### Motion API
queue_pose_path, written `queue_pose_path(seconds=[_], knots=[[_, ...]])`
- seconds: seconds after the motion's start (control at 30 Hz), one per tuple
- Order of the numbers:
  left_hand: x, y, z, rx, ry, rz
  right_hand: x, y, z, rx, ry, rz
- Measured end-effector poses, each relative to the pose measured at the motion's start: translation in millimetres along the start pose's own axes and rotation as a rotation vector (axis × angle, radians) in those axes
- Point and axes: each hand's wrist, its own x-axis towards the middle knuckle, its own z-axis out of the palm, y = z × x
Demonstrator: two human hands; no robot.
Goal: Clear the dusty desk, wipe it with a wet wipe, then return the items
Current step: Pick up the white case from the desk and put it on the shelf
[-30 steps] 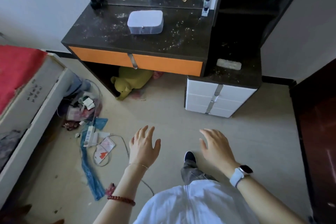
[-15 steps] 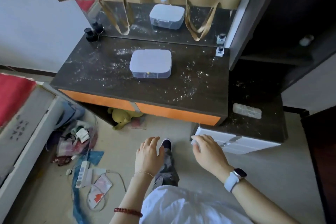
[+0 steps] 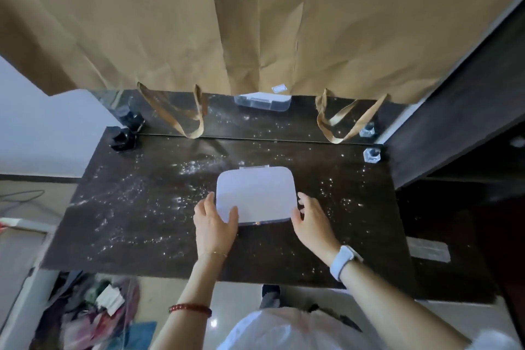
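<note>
A white plastic box (image 3: 255, 193) with a flat lid lies in the middle of the dark desk (image 3: 136, 221), which is speckled with white dust. My left hand (image 3: 214, 226) holds the box's near left corner, thumb on the lid and fingers down the left side. My right hand (image 3: 311, 221) lies against the box's right edge with relaxed fingers, its thumb at the near right corner. A black bottle (image 3: 123, 139) stands at the back left corner. At the back right corner stands a small clear bottle (image 3: 371, 154).
Brown paper bags (image 3: 255, 23) hang over the mirror behind the desk. A dark shelf unit (image 3: 468, 122) rises on the right, and a wipes pack (image 3: 429, 248) lies on the lower side cabinet. Clutter (image 3: 93, 312) covers the floor at lower left.
I have come up to the desk. Both hands rose from in front of my body and reached the white box, one on each side.
</note>
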Motion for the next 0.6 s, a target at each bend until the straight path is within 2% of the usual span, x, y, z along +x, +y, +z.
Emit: queue_pose_path(seconds=[0.07,0.17,0.3,0.47,0.6], knots=[[24,0,7,-0.007,-0.059,-0.092,21,-7,7,0.015,-0.025,0.089],[43,-3,18,0.005,-0.133,-0.129,42,-6,17,0.057,-0.043,0.203],[44,-1,19,-0.087,-0.11,-0.143,49,0,29,0.083,-0.002,0.235],[29,14,18,-0.141,-0.058,-0.001,25,9,22,0.15,0.117,0.153],[21,37,31,-0.176,-0.105,0.171,-5,33,-6,0.25,0.281,0.069]])
